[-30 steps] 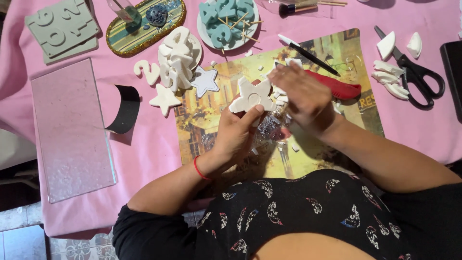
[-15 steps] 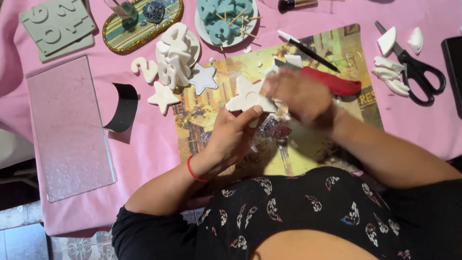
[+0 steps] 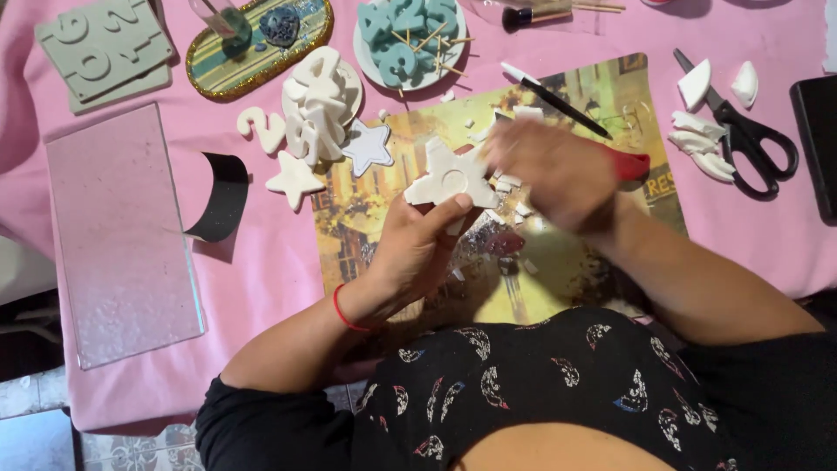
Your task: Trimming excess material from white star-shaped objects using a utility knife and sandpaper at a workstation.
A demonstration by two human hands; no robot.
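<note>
My left hand [image 3: 414, 253] holds a white plaster star [image 3: 453, 179] with a round dent in its middle, raised above a printed picture mat [image 3: 384, 218]. My right hand [image 3: 554, 174] is blurred by motion and lies against the star's right side. A red tool handle [image 3: 635, 164] sticks out from under that hand, and the hand appears closed on it. White chips [image 3: 521, 209] lie on the mat below the star. A red band circles my left wrist.
On the pink cloth lie a pile of white plaster shapes [image 3: 318, 105], loose stars [image 3: 295, 179], a plate of teal shapes with sticks [image 3: 410, 39], a grey number mould [image 3: 105, 48], a glass sheet [image 3: 113, 235], scissors [image 3: 741, 139], and a black pen [image 3: 558, 100].
My left hand has lifted the star slightly and turned it. My right hand keeps moving quickly against its right edge.
</note>
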